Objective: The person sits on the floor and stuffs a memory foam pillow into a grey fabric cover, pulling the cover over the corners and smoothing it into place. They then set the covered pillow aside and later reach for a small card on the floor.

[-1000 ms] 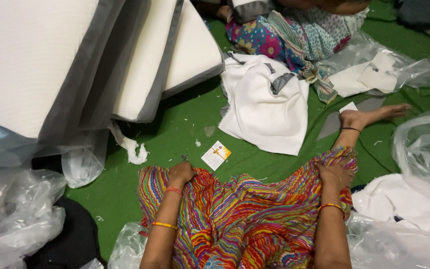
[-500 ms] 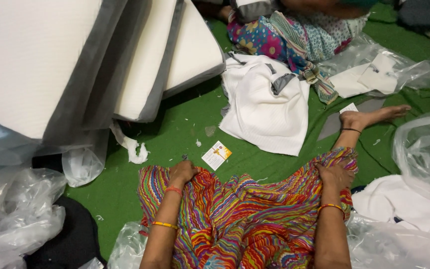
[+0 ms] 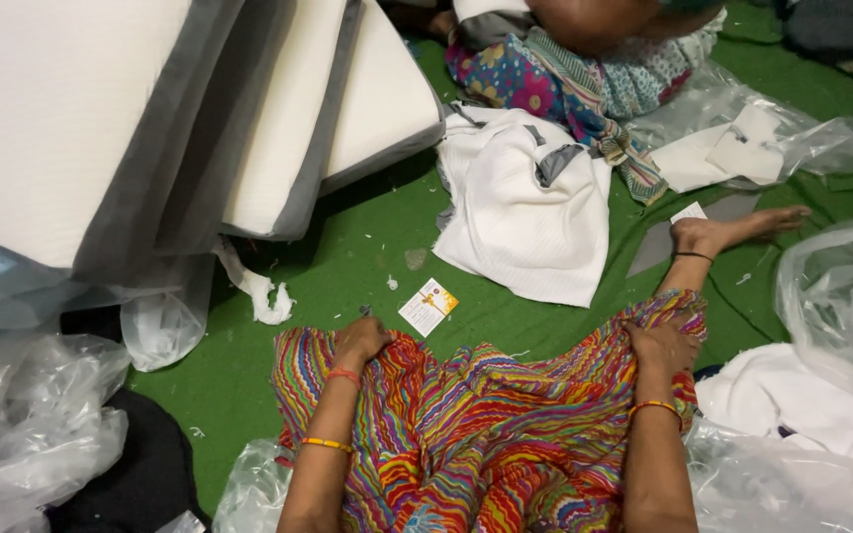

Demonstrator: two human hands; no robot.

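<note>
Striped multicoloured cloth [image 3: 505,424] lies over the lap on the green floor mat [image 3: 348,257]. We judge it light, soft and limp; best held at the hem corners. Left hand [image 3: 360,341] fingers curled closed, pinching its far left edge; right hand [image 3: 661,345] closed, bunching the right corner. Just beyond: small card [image 3: 428,306], white folded cover [image 3: 525,212], foam cushions [image 3: 278,128], clear plastic bags [image 3: 32,434]

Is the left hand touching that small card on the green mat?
Apart. The head view shows the left hand resting on the striped cloth, with a strip of green mat visible between it and the small card.
</note>
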